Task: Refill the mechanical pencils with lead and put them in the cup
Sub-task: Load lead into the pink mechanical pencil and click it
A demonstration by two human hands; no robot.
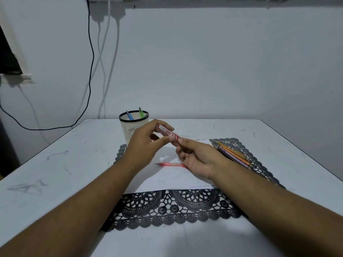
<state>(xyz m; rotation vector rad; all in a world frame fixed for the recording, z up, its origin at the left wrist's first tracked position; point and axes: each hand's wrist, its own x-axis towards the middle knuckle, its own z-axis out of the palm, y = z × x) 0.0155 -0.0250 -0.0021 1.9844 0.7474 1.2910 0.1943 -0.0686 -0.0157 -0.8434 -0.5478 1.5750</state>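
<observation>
Two hands are raised together above the white paper sheet (172,179), both closed on one red lead case (167,133). The upper end of the case is gripped by the left hand (146,143), thumb beneath and fingers curled over; the lower end is pinched by the fingertips of the right hand (196,156). The case is held tilted, lower end toward the right hand. A thin dark lead (187,135) is seen just beyond the case; whether it issues from the case cannot be told.

On the sheet, below the hands, a red mechanical pencil (169,164) is laid flat, tip pointing left, its rear end hidden by the right hand. Beyond the sheet's far-left corner a white cup (130,127) with a black rim is stood upright; a blue pencil (129,115) and a green pencil (141,112) are held in it. Right of the sheet, a bundle of pencils (233,153) is laid on the black lace mat (176,206), which is spread beneath the sheet on the white table (55,173).
</observation>
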